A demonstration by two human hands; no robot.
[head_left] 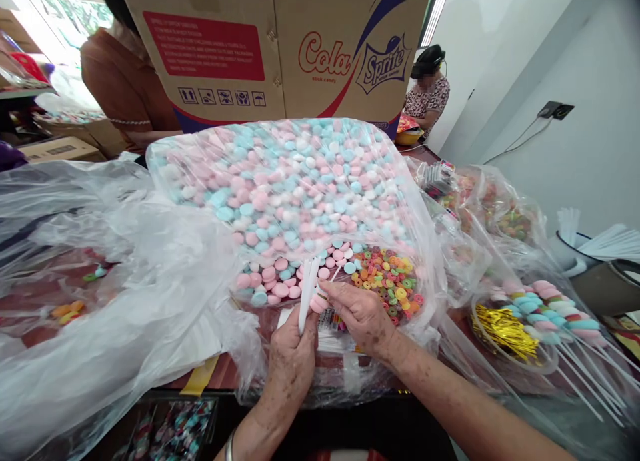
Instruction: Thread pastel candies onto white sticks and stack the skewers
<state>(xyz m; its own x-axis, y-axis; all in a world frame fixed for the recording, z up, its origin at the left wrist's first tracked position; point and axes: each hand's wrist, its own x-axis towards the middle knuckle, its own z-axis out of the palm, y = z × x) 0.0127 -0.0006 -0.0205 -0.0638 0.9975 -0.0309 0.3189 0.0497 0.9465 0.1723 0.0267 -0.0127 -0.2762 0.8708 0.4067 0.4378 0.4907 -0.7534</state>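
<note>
My left hand (293, 354) is closed around several slim white sticks (309, 284) that point upward. Pink candies (319, 304) sit stacked between my two hands, apparently on a thin stick. The fingertips of my right hand (361, 314) are pinched at the top of that stack, partly hiding it. Just behind my hands lie loose pink and blue round candies (281, 290). To their right is a pile of small colourful ring candies (387, 274). A large clear bag of pink, blue and white candies (300, 181) rises behind them.
A big cardboard box (280, 48) stands behind the bag. At right are a tub of gold twist ties (505, 331), finished candy skewers (560, 308) and a pot (600, 281) with white sticks. Plastic sheeting (150, 301) covers the left. Two people (427, 94) work beyond.
</note>
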